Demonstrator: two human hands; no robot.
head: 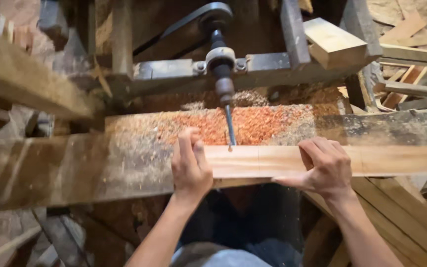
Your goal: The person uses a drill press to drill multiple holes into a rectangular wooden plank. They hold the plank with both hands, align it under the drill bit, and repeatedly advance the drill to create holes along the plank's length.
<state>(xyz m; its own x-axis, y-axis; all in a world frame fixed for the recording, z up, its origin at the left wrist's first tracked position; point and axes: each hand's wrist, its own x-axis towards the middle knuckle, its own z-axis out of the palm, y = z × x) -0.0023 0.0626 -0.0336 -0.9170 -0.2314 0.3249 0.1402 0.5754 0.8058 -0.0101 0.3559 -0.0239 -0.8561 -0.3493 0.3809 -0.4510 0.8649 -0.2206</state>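
A long pale wooden board [396, 160] lies across the machine table, its far edge against the tip of a horizontal drill bit [230, 129]. The bit sticks out of a dark chuck and spindle [222, 74] held in a metal bearing. My left hand [190, 165] grips the board just left of the bit, thumb on top. My right hand [323, 165] clamps the board to the right of the bit, fingers curled over its near edge. Pencil lines cross the board's top face.
Reddish sawdust and shavings [253, 123] cover the table behind the board. A thick worn beam [70, 168] runs left under the board. A wood block [334, 42] sits on the machine frame, and stacked timber strips [411, 74] lie at the right.
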